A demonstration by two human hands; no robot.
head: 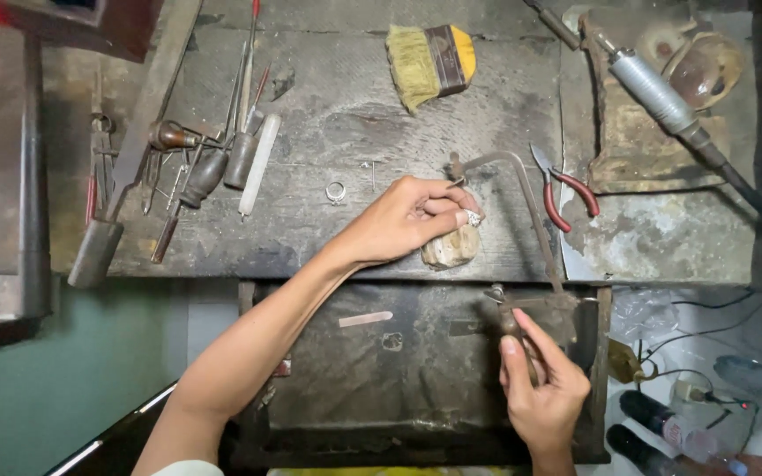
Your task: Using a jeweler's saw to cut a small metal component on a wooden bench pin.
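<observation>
**Saw and small piece at the counter's front edge**

Right hand (541, 388), nearest the camera, grips the saw (522, 220) by its handle below the counter's (346, 123) front edge. Left hand (407, 220) pinches a small silvery piece (473, 218) against a peg (451, 249) at that edge, beside the saw blade. Pliers (564, 189) lie just right of the frame; a ring (335, 191) lies left; a brush (429, 62) lies near the back edge.

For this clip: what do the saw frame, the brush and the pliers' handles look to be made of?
Saw frame: dull grey metal, thin bent bar, gripped low by the right hand. Brush: pale yellow bristles, likely natural or synthetic fibre, with a dark band and yellow handle, probably wood or plastic. Pliers: glossy red grips, likely plastic or rubber coating over steel. The left hand pinches a small shiny piece, apparently metal.
</observation>
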